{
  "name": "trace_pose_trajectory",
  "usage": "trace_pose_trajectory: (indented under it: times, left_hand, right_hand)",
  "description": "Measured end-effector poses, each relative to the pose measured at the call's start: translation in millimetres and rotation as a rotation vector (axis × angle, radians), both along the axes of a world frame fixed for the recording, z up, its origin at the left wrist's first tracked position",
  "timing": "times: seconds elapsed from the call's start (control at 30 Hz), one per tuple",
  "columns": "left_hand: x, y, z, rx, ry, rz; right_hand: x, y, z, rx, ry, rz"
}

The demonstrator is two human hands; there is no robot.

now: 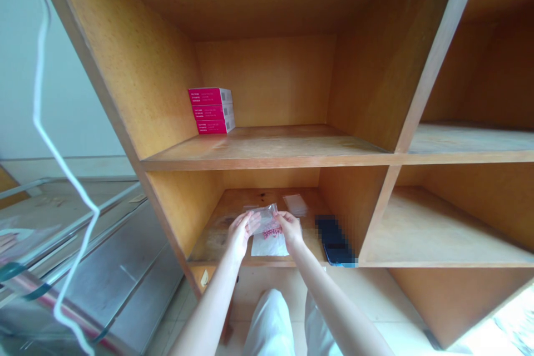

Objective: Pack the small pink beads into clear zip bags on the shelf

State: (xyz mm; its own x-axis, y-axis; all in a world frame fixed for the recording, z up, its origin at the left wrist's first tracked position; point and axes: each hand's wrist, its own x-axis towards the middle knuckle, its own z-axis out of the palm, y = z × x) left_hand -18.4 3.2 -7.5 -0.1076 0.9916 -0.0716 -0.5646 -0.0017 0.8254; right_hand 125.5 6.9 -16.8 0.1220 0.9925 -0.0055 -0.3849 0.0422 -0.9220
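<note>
My left hand [239, 232] grips the left side of a small clear plastic bag [262, 219] over the lower shelf. At its right end, my right hand [289, 226] pinches the same bag between thumb and fingers. Below the bag lies a white sheet of paper [267, 247], partly covered by the bag and my hands. Small pinkish-red pieces [272, 232] show just above the sheet; whether they are in the bag or on the paper I cannot tell. Another flat clear bag [296, 204] lies farther back on the shelf.
A dark, pixelated object [334, 238] lies at the right of the lower shelf [208, 247]. Three pink-and-white boxes [212, 111] are stacked on the upper shelf [283, 142]. A white cable [67, 172] hangs at left, before a metal-framed glass case [120, 250].
</note>
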Motion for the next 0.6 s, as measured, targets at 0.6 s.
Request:
trace_pose_trajectory:
  times: [0.6]
  left_hand:
    - [-6,0,-8.0,0.032,0.068,-0.022]
  right_hand:
    - [4,-3,4.4,0.011,-0.062,0.025]
